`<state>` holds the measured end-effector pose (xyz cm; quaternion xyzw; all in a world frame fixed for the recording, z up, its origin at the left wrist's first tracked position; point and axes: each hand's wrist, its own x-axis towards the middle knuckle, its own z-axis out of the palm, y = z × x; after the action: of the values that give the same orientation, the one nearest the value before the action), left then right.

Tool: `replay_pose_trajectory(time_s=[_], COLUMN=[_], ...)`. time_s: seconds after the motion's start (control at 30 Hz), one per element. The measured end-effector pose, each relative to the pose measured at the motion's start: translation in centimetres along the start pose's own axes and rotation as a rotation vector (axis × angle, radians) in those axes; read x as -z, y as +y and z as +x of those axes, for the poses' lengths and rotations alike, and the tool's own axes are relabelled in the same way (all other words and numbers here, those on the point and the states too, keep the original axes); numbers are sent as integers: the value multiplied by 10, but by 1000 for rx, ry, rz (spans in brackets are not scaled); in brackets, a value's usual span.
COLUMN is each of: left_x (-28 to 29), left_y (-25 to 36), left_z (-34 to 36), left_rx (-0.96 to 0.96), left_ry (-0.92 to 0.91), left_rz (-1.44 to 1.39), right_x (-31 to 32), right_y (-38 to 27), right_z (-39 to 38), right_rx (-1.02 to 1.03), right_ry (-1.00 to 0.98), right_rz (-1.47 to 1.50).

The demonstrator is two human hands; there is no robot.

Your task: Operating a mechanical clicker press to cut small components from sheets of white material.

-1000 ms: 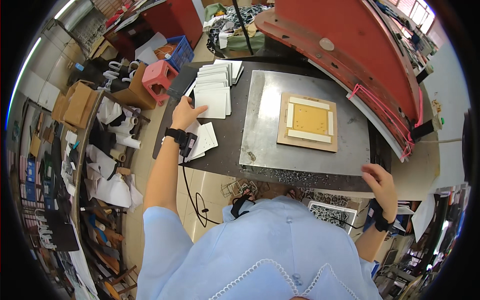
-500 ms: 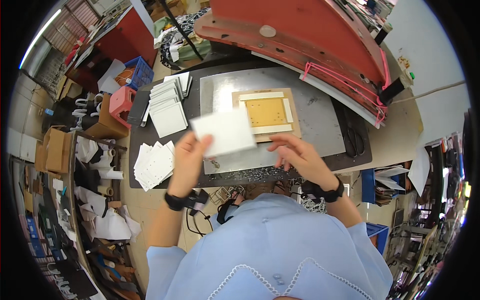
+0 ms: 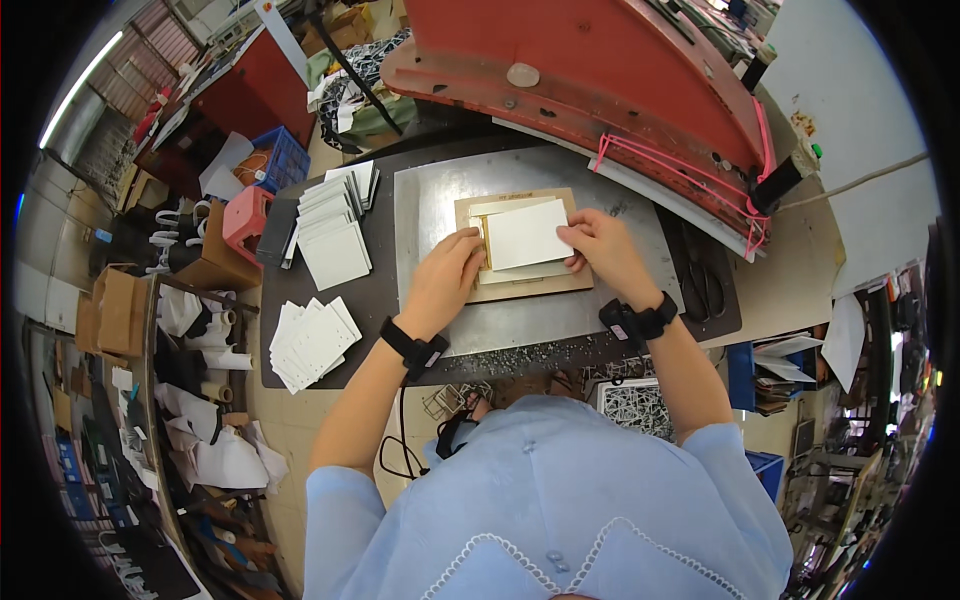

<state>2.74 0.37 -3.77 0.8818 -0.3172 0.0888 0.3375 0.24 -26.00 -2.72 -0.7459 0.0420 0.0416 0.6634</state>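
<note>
A blank white card (image 3: 527, 235) lies slightly tilted over a wooden board (image 3: 545, 287) with pale strips and a yellow inner panel. My right hand (image 3: 603, 250) pinches the card's right edge between thumb and fingers. At the board's left side rests my left hand (image 3: 445, 275), its fingers stretched toward the pale strip and the yellow strip that still shows; it grips nothing I can see. Most of the yellow panel is hidden under the card. The board sits on a grey metal plate (image 3: 425, 200).
Fanned blank white cards (image 3: 335, 255) lie to the left, with a pile of cards with small holes (image 3: 313, 340) nearer me. A red machine (image 3: 600, 70) with pink cord overhangs the far side. Black scissors (image 3: 706, 285) lie at right; small scraps (image 3: 510, 362) litter the near edge.
The white card has passed from my left hand to my right and moved right onto the board. My left hand has shifted to the board's left side.
</note>
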Motion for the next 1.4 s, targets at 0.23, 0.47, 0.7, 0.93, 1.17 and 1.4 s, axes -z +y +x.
replay_pose_trajectory(time_s=[0.23, 0.47, 0.7, 0.93, 1.17, 1.4], left_x=[-1, -8, -8, -3, 42, 59], left_y=[5, 5, 0, -4, -4, 1], left_z=[4, 4, 7, 10, -14, -42], left_rx=[91, -10, -44, -28, 195, 242], left_ry=[-58, -104, -125, -160, 194, 199], left_rz=[-49, 215, 198, 127, -223, -358], right_x=[-9, -18, -13, -7, 78, 205], right_y=[5, -12, 11, 9, -56, -52], right_z=[10, -7, -15, -18, -43, -35], right_rx=[-72, 150, 720, 611, 707, 579], right_ry=[14, 138, 88, 47, 935, 945], right_rz=[-6, -669, -969, -853, -630, -131])
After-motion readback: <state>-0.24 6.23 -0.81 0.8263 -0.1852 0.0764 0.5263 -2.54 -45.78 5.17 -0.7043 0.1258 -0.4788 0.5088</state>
